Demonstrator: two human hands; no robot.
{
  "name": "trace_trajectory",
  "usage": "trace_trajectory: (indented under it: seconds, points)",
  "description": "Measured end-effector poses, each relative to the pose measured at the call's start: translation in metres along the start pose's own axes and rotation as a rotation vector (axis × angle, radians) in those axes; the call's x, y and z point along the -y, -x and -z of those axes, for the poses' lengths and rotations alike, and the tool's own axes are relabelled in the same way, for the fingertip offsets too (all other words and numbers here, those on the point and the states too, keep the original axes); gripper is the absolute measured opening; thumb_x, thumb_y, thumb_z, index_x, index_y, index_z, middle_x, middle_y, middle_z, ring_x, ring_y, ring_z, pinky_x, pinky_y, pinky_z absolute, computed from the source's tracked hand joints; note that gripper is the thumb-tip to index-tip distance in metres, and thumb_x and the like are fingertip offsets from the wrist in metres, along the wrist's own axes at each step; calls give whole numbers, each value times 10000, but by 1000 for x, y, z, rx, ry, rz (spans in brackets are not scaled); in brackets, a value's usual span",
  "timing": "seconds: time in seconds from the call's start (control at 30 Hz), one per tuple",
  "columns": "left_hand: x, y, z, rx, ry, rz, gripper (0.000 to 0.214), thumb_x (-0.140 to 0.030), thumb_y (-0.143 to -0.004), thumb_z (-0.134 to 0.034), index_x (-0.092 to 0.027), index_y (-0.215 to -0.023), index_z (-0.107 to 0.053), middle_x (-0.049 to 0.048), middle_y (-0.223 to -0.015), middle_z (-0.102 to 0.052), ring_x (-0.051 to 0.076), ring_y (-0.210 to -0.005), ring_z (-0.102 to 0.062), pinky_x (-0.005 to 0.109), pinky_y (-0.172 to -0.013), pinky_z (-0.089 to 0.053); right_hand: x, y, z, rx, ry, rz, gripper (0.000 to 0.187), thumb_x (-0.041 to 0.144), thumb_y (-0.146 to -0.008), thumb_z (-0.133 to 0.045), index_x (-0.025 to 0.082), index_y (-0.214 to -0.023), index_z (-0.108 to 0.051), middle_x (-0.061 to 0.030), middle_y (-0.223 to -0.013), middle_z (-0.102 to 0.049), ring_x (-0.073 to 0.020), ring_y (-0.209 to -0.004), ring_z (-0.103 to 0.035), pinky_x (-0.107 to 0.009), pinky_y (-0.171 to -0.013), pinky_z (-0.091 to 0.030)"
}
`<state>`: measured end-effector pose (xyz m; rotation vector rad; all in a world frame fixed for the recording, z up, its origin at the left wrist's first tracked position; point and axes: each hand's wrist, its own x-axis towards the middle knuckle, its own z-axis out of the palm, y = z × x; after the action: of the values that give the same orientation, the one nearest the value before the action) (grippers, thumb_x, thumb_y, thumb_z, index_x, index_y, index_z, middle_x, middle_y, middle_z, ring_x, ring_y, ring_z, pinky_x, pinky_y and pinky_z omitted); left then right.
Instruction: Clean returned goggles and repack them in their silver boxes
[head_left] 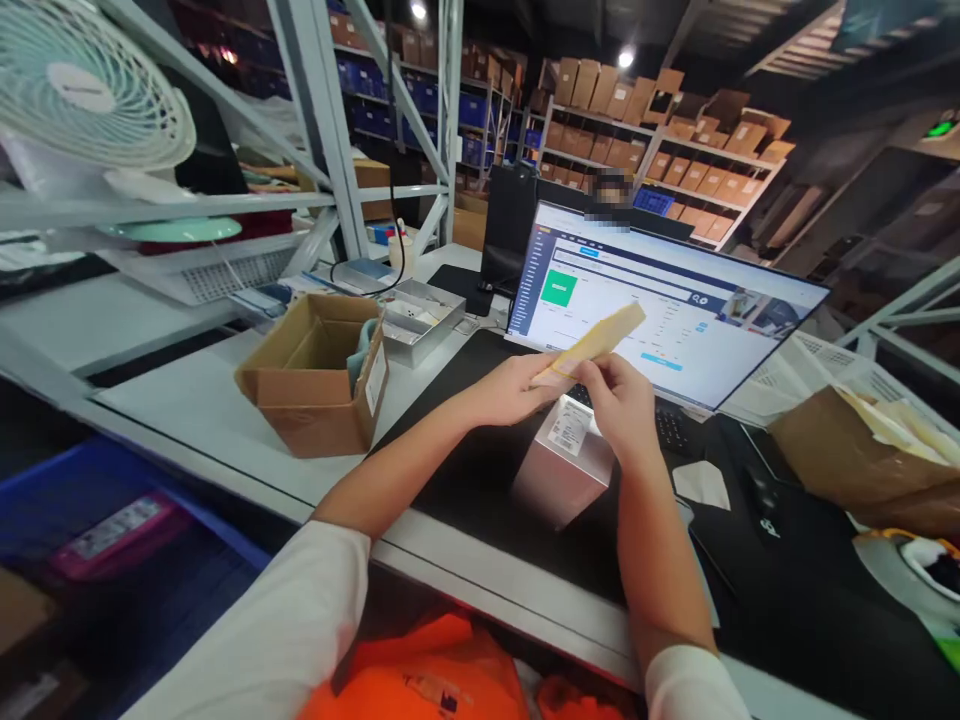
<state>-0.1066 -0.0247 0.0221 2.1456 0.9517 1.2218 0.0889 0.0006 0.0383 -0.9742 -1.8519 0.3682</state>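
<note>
Grip: your left hand (516,390) is grasping the yellow paper (609,332); your right hand (624,405) is pinching its edge.
Paper: you're holding it over the tabletop (187,400).
Box (571,475): sitting near the front edge.

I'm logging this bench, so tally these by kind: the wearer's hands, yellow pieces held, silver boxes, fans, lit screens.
Hands: 2 (left hand, right hand)
Yellow piece: 1, layers unclear
Silver box: 1
Fan: 1
Lit screen: 1
Total: 6
</note>
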Motion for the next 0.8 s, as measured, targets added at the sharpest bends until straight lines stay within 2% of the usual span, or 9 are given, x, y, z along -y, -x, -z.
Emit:
trace_trajectory:
  seconds: [0.1,0.2,0.43,0.6,0.8]
  points:
    - [-2,-2,4,49,-95,-114,381,-286,-997,-534,-202,-1359,-621,80,-1213,-723,216,-1066,-676,317,-951,-508,-2,8,7,-9,2,-42,326,484,-937,-586,189,-859,-702,-54,-820,-750,-205,-725,-670,-318,-681,-488]
    - [-4,-1,5,72,-208,-151,417,-210,-1000,-495,-213,-1406,-589,81,-1150,-719,206,-1032,-663,309,-920,-501,2,13,13,46,46,-20,310,465,-962,-576,196,-894,-713,-57,-847,-759,-210,-759,-684,-316,-698,-492]
    - [-7,3,-2,92,-447,-94,515,-152,-998,-435,-278,-1490,-523,41,-895,-643,196,-834,-593,284,-741,-460,1,16,15,117,254,22,252,353,-1012,-468,208,-938,-660,-79,-934,-742,-243,-843,-673,-327,-708,-440]
    - [-8,1,-8,110,-471,-62,513,-163,-1004,-413,-280,-1490,-530,43,-875,-622,191,-823,-583,275,-709,-449,0,19,12,118,432,37,244,318,-1023,-411,210,-878,-575,-76,-849,-680,-239,-770,-613,-323,-658,-351]
    - [-4,0,-8,105,-457,-56,553,-138,-972,-424,-276,-1499,-519,47,-887,-624,199,-844,-585,287,-743,-474,-3,19,7,114,452,94,222,282,-1032,-392,211,-902,-558,-76,-862,-674,-226,-762,-594,-328,-660,-337]
